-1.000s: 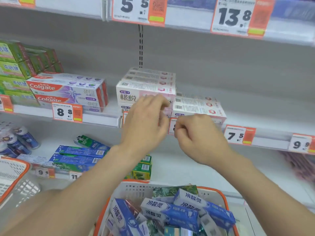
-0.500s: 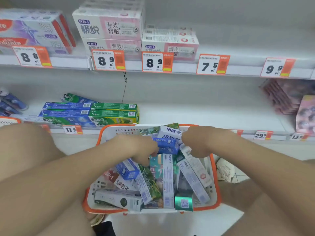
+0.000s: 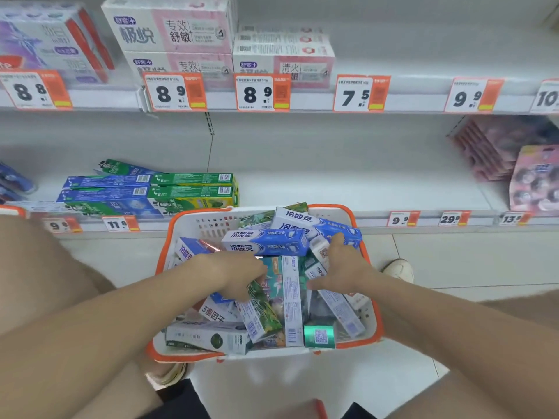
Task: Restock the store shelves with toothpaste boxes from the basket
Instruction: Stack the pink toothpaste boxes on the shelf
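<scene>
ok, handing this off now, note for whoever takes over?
Left hand: in the basket, fingers curled onto a green leaf-print box; grip unclear.
Right hand: open, spread, index finger touching a blue toothpaste box.
Done: pink-white boxes on the upper shelf, green and blue boxes on the lower shelf.
Left: basket full of mixed boxes, none lifted out; shelf behind the 7.5 tag looks bare.

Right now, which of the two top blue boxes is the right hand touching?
The rear blue box, at the basket's far right corner: the forefinger of the right hand rests on it. The front blue box lies clear, leftward.
</scene>
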